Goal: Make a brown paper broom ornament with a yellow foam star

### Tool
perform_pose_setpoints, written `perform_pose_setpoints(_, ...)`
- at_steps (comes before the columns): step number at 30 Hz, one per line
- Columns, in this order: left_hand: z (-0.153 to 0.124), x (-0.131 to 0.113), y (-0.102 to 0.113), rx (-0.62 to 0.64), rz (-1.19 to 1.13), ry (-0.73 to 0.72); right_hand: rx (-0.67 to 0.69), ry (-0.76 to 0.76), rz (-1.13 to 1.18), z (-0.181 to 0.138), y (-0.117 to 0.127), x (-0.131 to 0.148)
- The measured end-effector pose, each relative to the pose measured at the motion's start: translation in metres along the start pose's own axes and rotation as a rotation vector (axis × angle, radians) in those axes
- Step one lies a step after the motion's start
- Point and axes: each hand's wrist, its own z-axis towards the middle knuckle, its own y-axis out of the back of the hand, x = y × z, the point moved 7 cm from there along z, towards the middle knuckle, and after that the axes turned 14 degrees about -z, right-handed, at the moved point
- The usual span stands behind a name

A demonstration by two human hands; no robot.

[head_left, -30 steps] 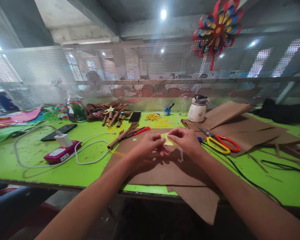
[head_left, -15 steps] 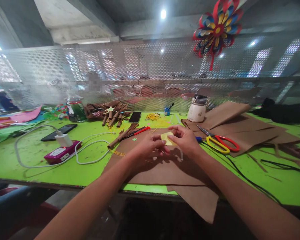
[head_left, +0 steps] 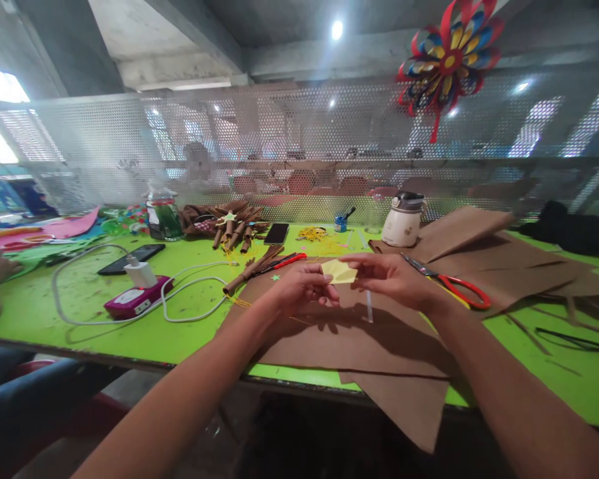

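Pinching yellow paper [head_left: 339,271] (above brown paper [head_left: 349,342]): the left hand [head_left: 307,286].

We see creased yellow paper [head_left: 339,271], matt brown paper [head_left: 319,347], metal scissor blades [head_left: 415,265], a glossy plastic power block [head_left: 124,305] and a metal-looking screen [head_left: 279,136].

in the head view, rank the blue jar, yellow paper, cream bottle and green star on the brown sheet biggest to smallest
1. Cream bottle
2. Yellow paper, even partly covered
3. Blue jar
4. Green star
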Motion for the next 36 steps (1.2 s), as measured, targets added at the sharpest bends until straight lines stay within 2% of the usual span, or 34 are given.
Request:
perform_pose_setpoints(2, -0.001, 0.003, -0.001, 0.028, -0.004, 0.038, 0.046, 0.027, -0.048, -0.002, -0.003, 0.002)
perform_pose_setpoints(7, -0.002, 0.009, -0.008, 0.104, 0.006, 0.077, -0.024, 0.036, -0.076, 0.001, -0.005, 0.001)
perform_pose_setpoints(10, -0.003, 0.008, -0.013, 0.120, 0.055, 0.057, -0.091, -0.014, -0.016, 0.002, -0.004, -0.003)
perform_pose_setpoints(17, -0.006, 0.002, -0.020, 0.073, 0.187, -0.024, -0.232, -0.123, 0.185, 0.004, -0.005, -0.019)
perform_pose_setpoints(23, -0.006, -0.001, -0.024, 0.036, 0.294, -0.057, -0.313, -0.147, 0.172, 0.006, -0.005, -0.025)
perform_pose_setpoints(36, -0.007, 0.001, -0.019, -0.023, 0.286, -0.055, -0.371, -0.128, 0.151, 0.007, -0.006, -0.021)
